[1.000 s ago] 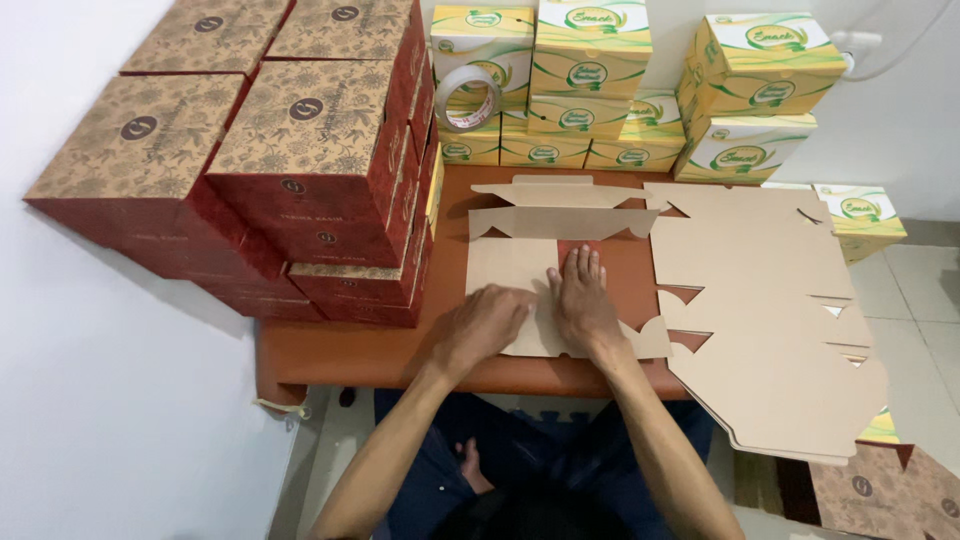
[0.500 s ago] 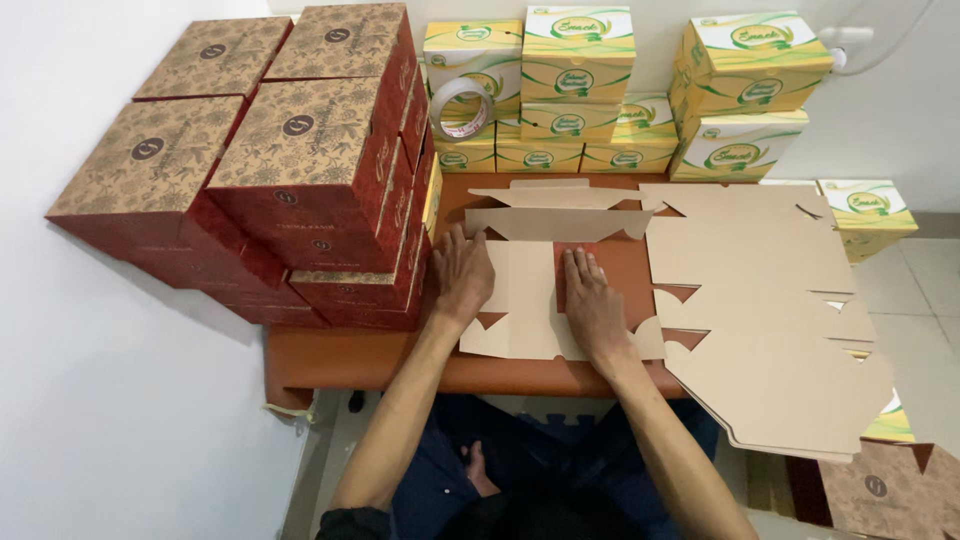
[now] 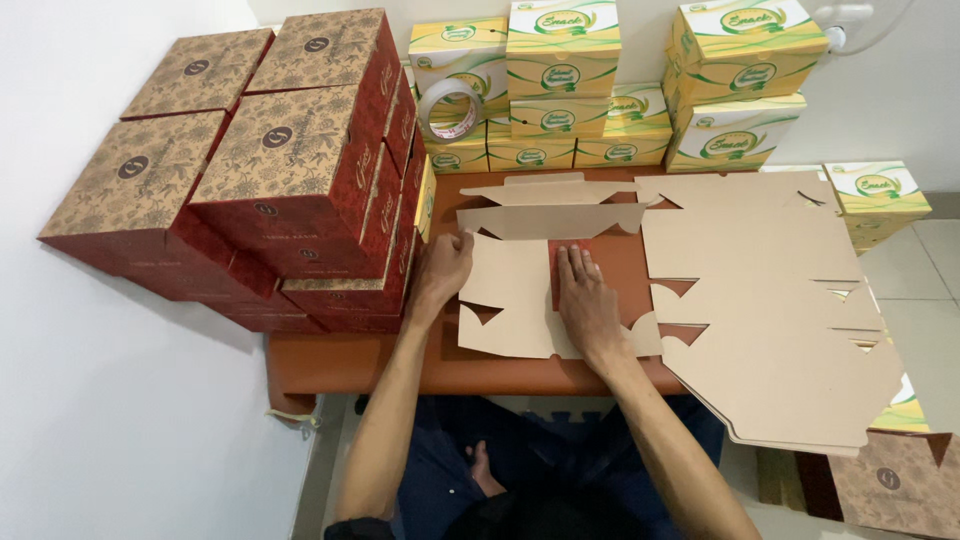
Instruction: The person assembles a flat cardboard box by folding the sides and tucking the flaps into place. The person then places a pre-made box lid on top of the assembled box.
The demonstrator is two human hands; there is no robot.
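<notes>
A flat, die-cut brown cardboard box blank [image 3: 515, 290] lies on the low brown table [image 3: 340, 360] in front of me. My left hand [image 3: 443, 270] grips its left edge, fingers curled over the card. My right hand [image 3: 588, 300] presses flat on its middle, fingers spread, beside a small patch of the red printed side [image 3: 572, 250]. A folded panel of the blank [image 3: 550, 215] lies just beyond my hands.
A stack of flat cardboard blanks [image 3: 770, 300] overhangs the table at the right. Assembled red-brown patterned boxes [image 3: 270, 170] are piled at the left. Yellow-green boxes [image 3: 560, 90] and a tape roll [image 3: 452, 108] stand at the back. A white wall lies to the left.
My left hand has moved from the blank's near middle out to its left edge. My right hand stays flat on the card, which is shifted slightly.
</notes>
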